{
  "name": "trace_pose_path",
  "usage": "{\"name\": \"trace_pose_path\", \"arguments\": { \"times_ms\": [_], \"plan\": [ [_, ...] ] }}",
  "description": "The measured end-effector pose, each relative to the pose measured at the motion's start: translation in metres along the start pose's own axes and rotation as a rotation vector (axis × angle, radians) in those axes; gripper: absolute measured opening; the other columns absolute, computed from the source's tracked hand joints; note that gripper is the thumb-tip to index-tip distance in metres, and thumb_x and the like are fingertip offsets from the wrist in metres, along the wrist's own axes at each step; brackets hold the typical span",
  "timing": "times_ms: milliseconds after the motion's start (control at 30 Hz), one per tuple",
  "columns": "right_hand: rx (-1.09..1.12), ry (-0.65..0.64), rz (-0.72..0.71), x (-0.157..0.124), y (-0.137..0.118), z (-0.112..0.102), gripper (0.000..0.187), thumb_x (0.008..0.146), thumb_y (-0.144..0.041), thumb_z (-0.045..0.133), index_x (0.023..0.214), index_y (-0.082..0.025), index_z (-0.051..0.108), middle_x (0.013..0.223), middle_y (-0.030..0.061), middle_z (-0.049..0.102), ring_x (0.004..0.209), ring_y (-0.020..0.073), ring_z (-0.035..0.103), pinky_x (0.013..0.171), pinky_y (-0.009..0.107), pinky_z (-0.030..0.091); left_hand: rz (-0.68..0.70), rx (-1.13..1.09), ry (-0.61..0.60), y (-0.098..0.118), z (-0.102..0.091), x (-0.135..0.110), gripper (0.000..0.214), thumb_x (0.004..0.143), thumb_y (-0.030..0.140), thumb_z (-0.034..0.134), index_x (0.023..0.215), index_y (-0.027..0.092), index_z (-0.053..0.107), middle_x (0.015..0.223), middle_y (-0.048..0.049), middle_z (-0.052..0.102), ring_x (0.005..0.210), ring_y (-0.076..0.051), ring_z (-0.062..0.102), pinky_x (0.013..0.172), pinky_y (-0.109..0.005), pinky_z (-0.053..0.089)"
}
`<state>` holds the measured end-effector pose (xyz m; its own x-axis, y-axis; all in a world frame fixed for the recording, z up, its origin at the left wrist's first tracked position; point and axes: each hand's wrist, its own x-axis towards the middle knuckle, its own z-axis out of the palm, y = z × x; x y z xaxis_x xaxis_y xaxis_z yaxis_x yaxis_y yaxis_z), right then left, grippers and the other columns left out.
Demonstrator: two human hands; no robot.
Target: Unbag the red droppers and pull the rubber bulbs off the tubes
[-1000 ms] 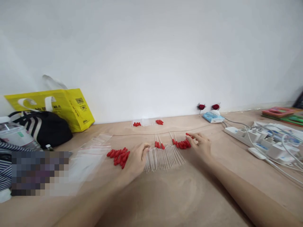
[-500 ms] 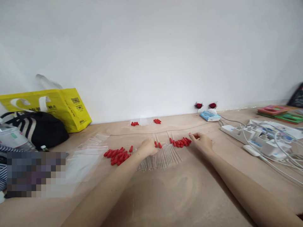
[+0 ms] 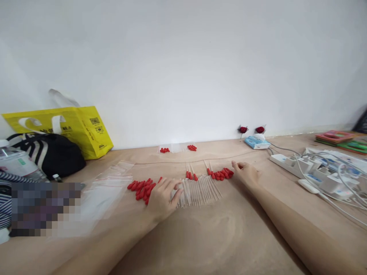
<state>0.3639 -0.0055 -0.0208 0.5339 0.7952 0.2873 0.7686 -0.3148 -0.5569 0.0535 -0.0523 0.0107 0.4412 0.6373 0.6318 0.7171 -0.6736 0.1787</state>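
Observation:
Slim glass dropper tubes [image 3: 200,191] lie side by side in a row on the wooden table. My left hand [image 3: 163,196] is over the row's left end, fingers bent and thumb apart, partly covering a heap of red rubber bulbs [image 3: 140,187]. My right hand [image 3: 246,175] rests by the right end of a second heap of red bulbs [image 3: 222,174], its fingers curled together; what they hold, if anything, is hidden. Behind the tubes lie several droppers [image 3: 195,177] with red bulbs fitted, their tubes pointing away from me.
Clear zip bags [image 3: 100,194] lie on the left, before a yellow bag [image 3: 97,133] and a black striped bag [image 3: 63,156]. Bulbs in a clear bag [image 3: 175,148] lie by the wall. A tissue pack [image 3: 256,143], power strip [image 3: 283,162] and cables are right.
My left hand has drawn back left and toward me, uncovering a bulbed dropper and more tubes. My right hand stays beside the right-hand heap. The view has shifted slightly.

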Motion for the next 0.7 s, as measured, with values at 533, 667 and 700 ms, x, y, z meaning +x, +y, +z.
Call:
{"name": "trace_pose_path", "arguments": {
  "times_ms": [533,667,700],
  "plan": [
    [-0.390,-0.268,-0.217,-0.011,-0.109,0.028,0.015,0.067,-0.023,0.055,0.073,-0.013,0.064,0.080,0.0147,0.064,0.085,0.0270,0.055,0.079,0.043,0.025,-0.034,-0.061,0.114,-0.026,-0.007,-0.032,0.011,0.079,0.018,0.049,0.074,0.019,0.059,0.078,-0.0030,0.056,0.079,-0.016,0.049,0.074,-0.031,0.041],
    [-0.386,-0.286,-0.226,-0.011,-0.113,0.029,0.018,0.068,-0.028,0.055,0.072,-0.012,0.063,0.078,0.0148,0.064,0.081,0.0267,0.057,0.077,0.043,0.027,-0.014,-0.076,0.102,-0.027,-0.006,-0.033,0.010,0.078,0.017,0.049,0.075,0.019,0.059,0.080,-0.0032,0.055,0.081,-0.016,0.049,0.076,-0.032,0.041],
    [-0.379,-0.277,-0.240,-0.013,-0.115,0.026,0.019,0.070,-0.029,0.053,0.073,-0.012,0.063,0.079,0.0152,0.064,0.083,0.0274,0.056,0.076,0.042,0.028,-0.008,-0.079,0.101,-0.027,-0.006,-0.034,0.010,0.078,0.017,0.049,0.075,0.019,0.059,0.080,-0.0032,0.055,0.081,-0.016,0.049,0.076,-0.032,0.041]
  ]
}}
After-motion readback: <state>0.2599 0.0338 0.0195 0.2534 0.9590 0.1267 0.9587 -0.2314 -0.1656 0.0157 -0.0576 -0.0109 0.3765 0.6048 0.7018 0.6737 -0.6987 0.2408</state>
